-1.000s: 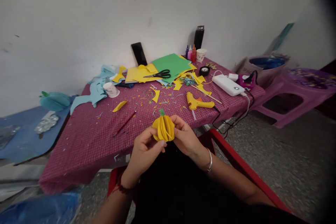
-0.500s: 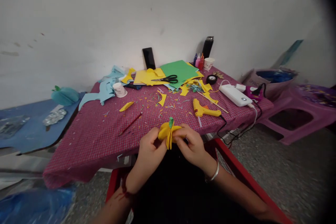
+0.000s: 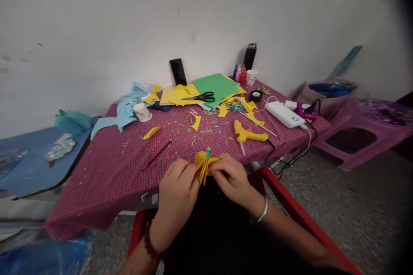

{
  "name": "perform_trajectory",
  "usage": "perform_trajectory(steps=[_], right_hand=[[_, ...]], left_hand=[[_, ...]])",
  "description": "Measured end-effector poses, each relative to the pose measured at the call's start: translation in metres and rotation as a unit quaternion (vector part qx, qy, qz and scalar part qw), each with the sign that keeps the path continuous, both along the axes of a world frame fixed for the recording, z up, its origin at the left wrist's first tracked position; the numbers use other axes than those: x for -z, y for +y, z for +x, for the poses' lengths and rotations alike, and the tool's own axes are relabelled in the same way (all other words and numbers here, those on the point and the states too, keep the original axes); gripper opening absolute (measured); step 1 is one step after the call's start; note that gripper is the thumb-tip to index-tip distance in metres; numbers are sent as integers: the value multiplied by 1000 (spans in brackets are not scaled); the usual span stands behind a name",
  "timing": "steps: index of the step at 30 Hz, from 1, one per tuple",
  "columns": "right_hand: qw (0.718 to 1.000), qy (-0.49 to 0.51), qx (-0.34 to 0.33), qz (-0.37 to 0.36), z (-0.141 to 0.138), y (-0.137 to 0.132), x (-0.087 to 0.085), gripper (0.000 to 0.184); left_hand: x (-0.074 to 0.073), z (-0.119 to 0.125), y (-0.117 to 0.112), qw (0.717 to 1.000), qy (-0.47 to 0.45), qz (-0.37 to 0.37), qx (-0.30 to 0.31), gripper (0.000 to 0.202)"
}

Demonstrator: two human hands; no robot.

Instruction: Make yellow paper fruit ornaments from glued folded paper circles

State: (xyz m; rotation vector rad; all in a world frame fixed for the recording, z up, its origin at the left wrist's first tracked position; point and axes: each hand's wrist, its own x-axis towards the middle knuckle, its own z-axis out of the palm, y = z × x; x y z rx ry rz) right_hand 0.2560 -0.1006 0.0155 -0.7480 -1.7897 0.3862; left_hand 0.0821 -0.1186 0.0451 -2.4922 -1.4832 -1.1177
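Between my two hands, just past the table's front edge, is a yellow paper pumpkin (image 3: 202,164) with fanned folded segments and a rolled green stem (image 3: 208,153) standing at its top. My left hand (image 3: 179,184) pinches the segments on the left side, its fingers partly covering them. On the other side my right hand (image 3: 231,177) grips the right-hand segments between thumb and fingers. Beyond my hands lie a loose folded yellow piece (image 3: 151,132), a thin red brush-like stick (image 3: 157,154) and a yellow glue gun (image 3: 248,132).
Black scissors (image 3: 204,96) rest on green sheets (image 3: 217,88) among paper scraps. A paper cup (image 3: 142,112) and light blue offcuts (image 3: 125,109) lie left. At right are a white power bank (image 3: 284,114), cables and a tape roll (image 3: 256,96). A blue paper pumpkin (image 3: 72,122) sits on a side table.
My left hand has turned and shifted its grip, its back now facing up more. The pumpkin's segments are tilted and spread differently. The whole view has shifted slightly.
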Motion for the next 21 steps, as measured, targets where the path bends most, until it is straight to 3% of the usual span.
perform_trajectory(steps=[5,11,16,21], right_hand=[[1000,-21,-18,1,0,-2,-2,15],[997,22,-60,-41,-2,-2,-3,14],[996,3,-84,-41,0,-1,-3,14],[989,-6,-134,-67,-2,-1,-2,14]], left_hand=[[-3,3,-1,983,-109,-137,55,16],[1,3,1,969,-176,-161,63,25],[-5,-2,6,969,-156,-186,54,36],[-10,-2,7,948,-175,-250,89,35]])
